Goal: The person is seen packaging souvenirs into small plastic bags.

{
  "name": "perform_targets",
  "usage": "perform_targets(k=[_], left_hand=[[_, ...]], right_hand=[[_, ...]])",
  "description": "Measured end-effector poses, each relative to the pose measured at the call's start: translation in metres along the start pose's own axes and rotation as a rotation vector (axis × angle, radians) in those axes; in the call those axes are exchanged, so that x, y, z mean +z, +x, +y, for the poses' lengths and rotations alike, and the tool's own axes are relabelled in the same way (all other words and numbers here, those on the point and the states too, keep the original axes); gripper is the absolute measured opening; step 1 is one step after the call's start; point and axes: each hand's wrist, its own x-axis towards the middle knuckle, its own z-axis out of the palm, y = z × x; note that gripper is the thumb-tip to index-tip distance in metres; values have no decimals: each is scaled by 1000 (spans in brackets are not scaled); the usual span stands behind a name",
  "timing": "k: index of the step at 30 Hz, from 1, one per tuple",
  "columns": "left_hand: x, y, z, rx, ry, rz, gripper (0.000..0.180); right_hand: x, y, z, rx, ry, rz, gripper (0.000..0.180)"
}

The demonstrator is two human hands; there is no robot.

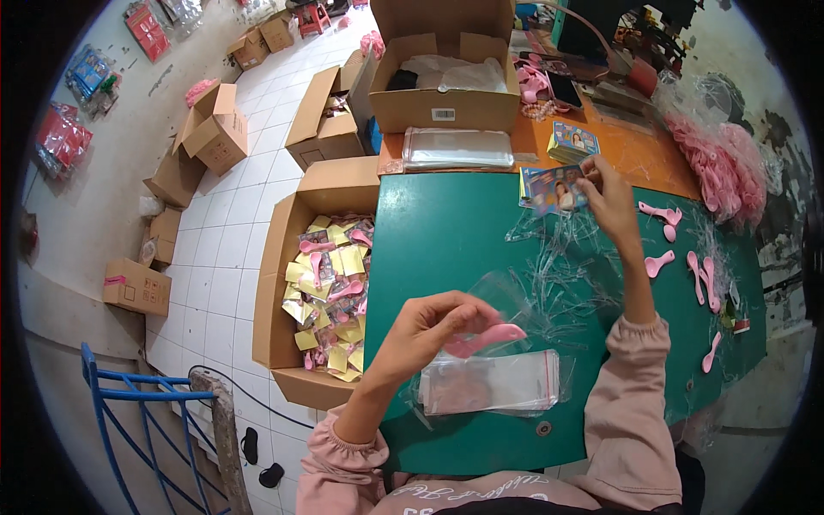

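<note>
My left hand (442,330) is closed on a clear plastic bag (502,296) with a pink spoon (485,341) in it, held above a pile of clear bags (515,382) on the green table. At the far side, my right hand (608,197) pinches a printed card (558,190) with a picture on it. Beneath that card, other cards show at its left edge. A stack of similar cards (573,142) stands just beyond. Several loose pink spoons (693,279) lie at the right.
Left of the green table (412,223), an open carton (279,300) holds many bagged spoons with cards. Torn clear strips (558,275) litter the middle. Another open box (442,110) and a bundle of clear bags (455,148) sit at the back. Pink bagged goods (721,167) hang at right.
</note>
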Motion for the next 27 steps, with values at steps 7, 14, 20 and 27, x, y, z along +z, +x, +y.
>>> perform_targets(k=[7,14,20,27], left_hand=[[-5,13,0,-55,25,20,29],[1,25,-2,-10,77,-67,27],[2,24,4,-78,23,-20,27],[4,21,-5,-84,32,-15,25]], right_hand=[[-56,-53,-92,63,610,-319,15],[-52,-59,-90,-95,347,-376,14],[-45,-62,-90,-113,517,-152,15],[-47,-65,-96,-246,287,-254,18]])
